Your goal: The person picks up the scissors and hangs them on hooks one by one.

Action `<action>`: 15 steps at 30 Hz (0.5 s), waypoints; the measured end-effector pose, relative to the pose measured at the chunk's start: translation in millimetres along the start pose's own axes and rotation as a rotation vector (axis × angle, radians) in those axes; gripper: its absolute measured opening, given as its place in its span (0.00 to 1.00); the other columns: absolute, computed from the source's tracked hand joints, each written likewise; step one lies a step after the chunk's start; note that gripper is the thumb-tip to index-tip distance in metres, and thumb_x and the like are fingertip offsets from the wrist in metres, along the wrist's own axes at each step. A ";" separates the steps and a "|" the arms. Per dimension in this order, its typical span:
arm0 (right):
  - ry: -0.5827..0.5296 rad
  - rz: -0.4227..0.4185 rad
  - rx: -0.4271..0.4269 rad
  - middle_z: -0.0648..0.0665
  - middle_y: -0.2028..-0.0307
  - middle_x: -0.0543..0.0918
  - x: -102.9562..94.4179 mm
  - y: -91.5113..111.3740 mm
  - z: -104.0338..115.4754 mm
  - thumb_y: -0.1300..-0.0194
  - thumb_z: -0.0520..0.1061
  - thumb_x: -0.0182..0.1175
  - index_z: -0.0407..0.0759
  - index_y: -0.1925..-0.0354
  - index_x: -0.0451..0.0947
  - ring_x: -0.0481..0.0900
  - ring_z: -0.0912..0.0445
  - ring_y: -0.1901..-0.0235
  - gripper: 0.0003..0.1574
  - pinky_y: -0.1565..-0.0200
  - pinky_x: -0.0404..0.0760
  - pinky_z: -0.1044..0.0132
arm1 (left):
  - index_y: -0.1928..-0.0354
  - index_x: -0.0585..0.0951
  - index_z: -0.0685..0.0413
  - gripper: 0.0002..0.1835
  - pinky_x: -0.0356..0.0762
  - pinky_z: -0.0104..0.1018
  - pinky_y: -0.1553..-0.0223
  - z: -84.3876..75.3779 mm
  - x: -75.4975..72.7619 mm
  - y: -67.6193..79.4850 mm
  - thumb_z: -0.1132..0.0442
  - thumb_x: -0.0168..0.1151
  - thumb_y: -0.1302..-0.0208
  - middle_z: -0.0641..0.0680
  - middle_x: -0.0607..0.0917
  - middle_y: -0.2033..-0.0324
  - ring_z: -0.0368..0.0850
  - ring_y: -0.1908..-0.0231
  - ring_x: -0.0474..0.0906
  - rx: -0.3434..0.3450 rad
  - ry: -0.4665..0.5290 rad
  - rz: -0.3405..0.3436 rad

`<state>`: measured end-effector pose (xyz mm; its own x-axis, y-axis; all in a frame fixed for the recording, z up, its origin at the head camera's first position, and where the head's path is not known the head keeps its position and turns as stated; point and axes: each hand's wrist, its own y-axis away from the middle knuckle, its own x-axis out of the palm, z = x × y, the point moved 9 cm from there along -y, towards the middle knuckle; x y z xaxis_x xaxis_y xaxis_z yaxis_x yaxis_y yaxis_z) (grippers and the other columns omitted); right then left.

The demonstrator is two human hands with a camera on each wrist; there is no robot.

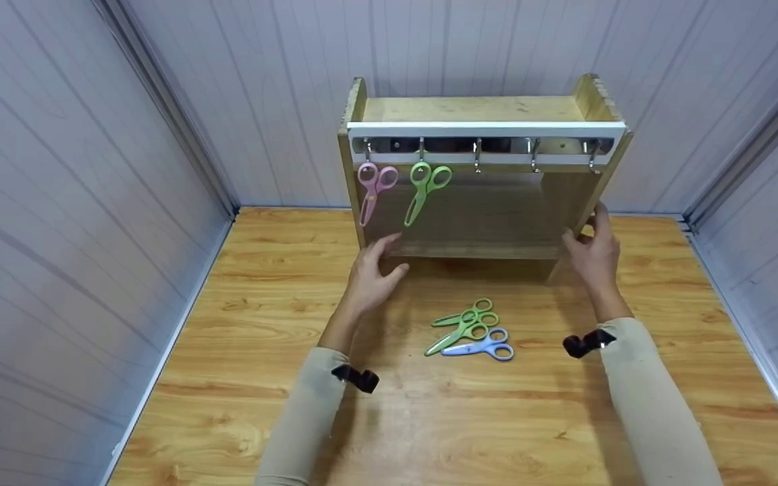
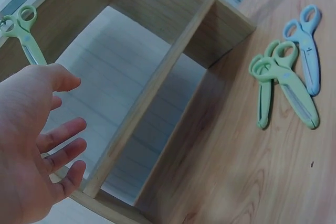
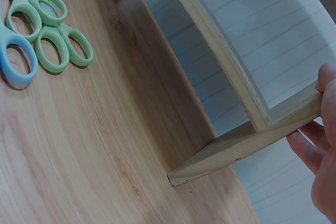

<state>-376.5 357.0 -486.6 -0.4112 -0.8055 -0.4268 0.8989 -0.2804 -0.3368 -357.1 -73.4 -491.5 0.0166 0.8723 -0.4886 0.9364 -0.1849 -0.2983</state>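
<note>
A wooden rack (image 1: 477,108) stands on the table, with a row of metal hooks along its front top. Pink scissors (image 1: 369,198) hang from the leftmost hook and green scissors (image 1: 418,196) from the one beside it. My right hand (image 1: 595,260) holds the rack's right side panel (image 3: 247,142), thumb at the front edge and fingers on the outside. At the lower left of the rack is my left hand (image 1: 367,280), its fingers spread and loosely bent. Between the hands, blue scissors (image 1: 477,347) lie on the table beside two overlapping green scissors (image 2: 294,87).
Three hooks to the right, including the middle hook (image 1: 477,155), carry nothing. Ribbed pale walls (image 1: 78,202) enclose the wood-grain table (image 1: 240,337) at the back and both sides. A small black camera (image 1: 356,378) sits on each sleeved wrist.
</note>
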 end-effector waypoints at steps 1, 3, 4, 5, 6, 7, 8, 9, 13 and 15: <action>-0.001 0.002 0.000 0.24 0.27 0.80 0.1 0.1 0.7 0.22 0.39 0.61 0.49 0.12 0.60 0.87 0.26 0.36 0.46 0.56 0.74 0.88 | 0.23 0.79 0.55 0.32 0.73 0.64 0.23 0.5 0.9 0.7 0.61 0.71 0.27 0.65 0.87 0.32 0.65 0.30 0.80 -0.005 -0.005 0.005; -0.006 0.006 0.000 0.24 0.27 0.80 0.3 0.4 2.1 0.22 0.39 0.61 0.50 0.12 0.59 0.87 0.25 0.36 0.46 0.56 0.75 0.88 | 0.23 0.79 0.55 0.32 0.72 0.63 0.22 0.9 2.7 2.0 0.61 0.71 0.27 0.64 0.87 0.32 0.65 0.29 0.80 -0.009 -0.012 0.014; -0.008 0.005 -0.002 0.24 0.27 0.81 0.4 0.5 2.7 0.22 0.39 0.61 0.50 0.12 0.60 0.88 0.25 0.37 0.46 0.57 0.75 0.88 | 0.23 0.79 0.55 0.32 0.72 0.63 0.22 0.9 3.7 2.6 0.61 0.71 0.27 0.64 0.87 0.32 0.65 0.28 0.79 -0.010 -0.012 0.018; -0.015 0.005 -0.006 0.25 0.27 0.81 0.5 0.6 3.6 0.22 0.39 0.61 0.50 0.12 0.60 0.88 0.25 0.38 0.46 0.57 0.75 0.88 | 0.23 0.79 0.55 0.31 0.72 0.63 0.22 0.6 4.7 3.1 0.61 0.71 0.27 0.64 0.87 0.33 0.65 0.28 0.79 -0.010 -0.014 0.022; -0.020 0.003 -0.010 0.25 0.28 0.81 0.6 0.6 4.2 0.22 0.39 0.62 0.50 0.13 0.60 0.88 0.25 0.38 0.46 0.57 0.75 0.89 | 0.23 0.80 0.55 0.31 0.72 0.63 0.22 0.3 5.9 3.6 0.61 0.71 0.27 0.64 0.88 0.34 0.65 0.29 0.79 -0.010 -0.018 0.026; -0.025 0.003 -0.014 0.25 0.29 0.82 0.7 0.3 4.4 0.22 0.39 0.62 0.50 0.13 0.60 0.88 0.24 0.39 0.46 0.58 0.75 0.89 | 0.24 0.80 0.56 0.31 0.73 0.63 0.22 -0.5 7.3 4.1 0.62 0.71 0.27 0.64 0.89 0.35 0.65 0.29 0.80 -0.005 -0.022 0.032; -0.026 0.004 -0.017 0.24 0.29 0.82 0.9 0.4 4.8 0.22 0.39 0.62 0.49 0.13 0.61 0.88 0.24 0.39 0.46 0.58 0.75 0.89 | 0.24 0.80 0.56 0.30 0.73 0.63 0.23 -1.2 8.8 4.7 0.62 0.71 0.27 0.64 0.89 0.36 0.65 0.30 0.81 0.000 -0.026 0.040; -0.029 0.003 -0.021 0.24 0.30 0.82 1.0 0.6 5.0 0.22 0.39 0.62 0.49 0.13 0.61 0.88 0.24 0.40 0.45 0.58 0.75 0.89 | 0.24 0.81 0.56 0.30 0.73 0.63 0.23 -1.6 10.7 5.4 0.62 0.71 0.26 0.63 0.90 0.37 0.65 0.30 0.81 -0.001 -0.031 0.051; -0.016 0.001 -0.016 0.24 0.30 0.82 0.9 1.3 3.4 0.22 0.40 0.62 0.49 0.13 0.60 0.88 0.25 0.39 0.46 0.57 0.74 0.90 | 0.25 0.83 0.54 0.28 0.74 0.62 0.23 -2.6 19.3 9.0 0.61 0.69 0.24 0.61 0.90 0.37 0.63 0.30 0.81 -0.015 -0.062 0.109; -0.010 0.000 -0.014 0.24 0.30 0.82 0.9 1.6 2.7 0.22 0.40 0.62 0.49 0.13 0.60 0.89 0.25 0.39 0.46 0.57 0.74 0.90 | 0.25 0.83 0.52 0.27 0.73 0.62 0.21 -3.5 22.3 10.8 0.59 0.69 0.23 0.60 0.90 0.36 0.63 0.29 0.80 -0.023 -0.072 0.130</action>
<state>-375.0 354.4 -485.2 -0.4097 -0.8106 -0.4184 0.8965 -0.2729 -0.3490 -345.4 -54.4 -502.8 0.1136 0.8071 -0.5794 0.9358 -0.2828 -0.2105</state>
